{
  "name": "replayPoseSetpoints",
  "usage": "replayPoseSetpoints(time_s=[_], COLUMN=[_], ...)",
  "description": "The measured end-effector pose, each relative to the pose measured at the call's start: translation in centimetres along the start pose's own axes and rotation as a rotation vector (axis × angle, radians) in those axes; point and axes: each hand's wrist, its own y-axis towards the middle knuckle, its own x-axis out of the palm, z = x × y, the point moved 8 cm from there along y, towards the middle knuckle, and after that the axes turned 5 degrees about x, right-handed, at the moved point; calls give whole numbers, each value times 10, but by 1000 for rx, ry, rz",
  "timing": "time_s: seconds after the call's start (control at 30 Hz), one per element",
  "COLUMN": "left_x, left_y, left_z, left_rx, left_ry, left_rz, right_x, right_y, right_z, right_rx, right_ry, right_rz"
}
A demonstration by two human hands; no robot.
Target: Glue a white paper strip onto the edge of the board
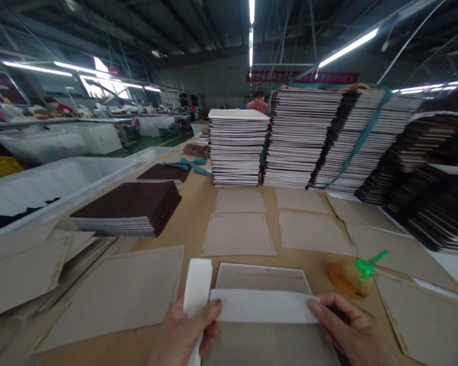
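My left hand (193, 325) grips a bundle of white strips (197, 284), and its thumb presses on the left end of a single white strip (265, 306). At the strip's right end, my right hand (347, 323) pinches the corner between thumb and fingers. The single strip is stretched flat across a grey-beige panel (261, 277) in front of me; whether it touches the panel I cannot tell. To the right of the panel stands a squat amber glue bottle (347, 278) with a green nozzle (366, 267).
More beige panels (238, 234) lie in rows on the brown table (191, 223). A dark brown stack (130, 206) sits at left, beside a white bin (80, 173). Tall stacks of sheets (236, 152) rise at the back, some tied with teal cloth (361, 140). A person (257, 101) is behind them.
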Motion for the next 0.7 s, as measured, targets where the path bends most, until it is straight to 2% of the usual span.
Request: replayPoseSetpoints(time_s=[0.13,0.33,0.5,0.6,0.7], left_x=[-1,12,10,10,12], left_y=[15,37,51,55,57], left_z=[8,9,12,13,10], left_rx=[33,37,69,103,86], left_ry=[134,164,376,429,471], left_rz=[38,-19,52,86,96], right_x=[-3,-6,-7,-4,-6], right_y=[12,38,55,63,68], right_z=[-10,-7,-7,-1,5], right_rx=[-43,-48,-70,-46,-33], right_ry=[-69,-310,-412,-492,-552], right_rz=[34,28,48,22,55])
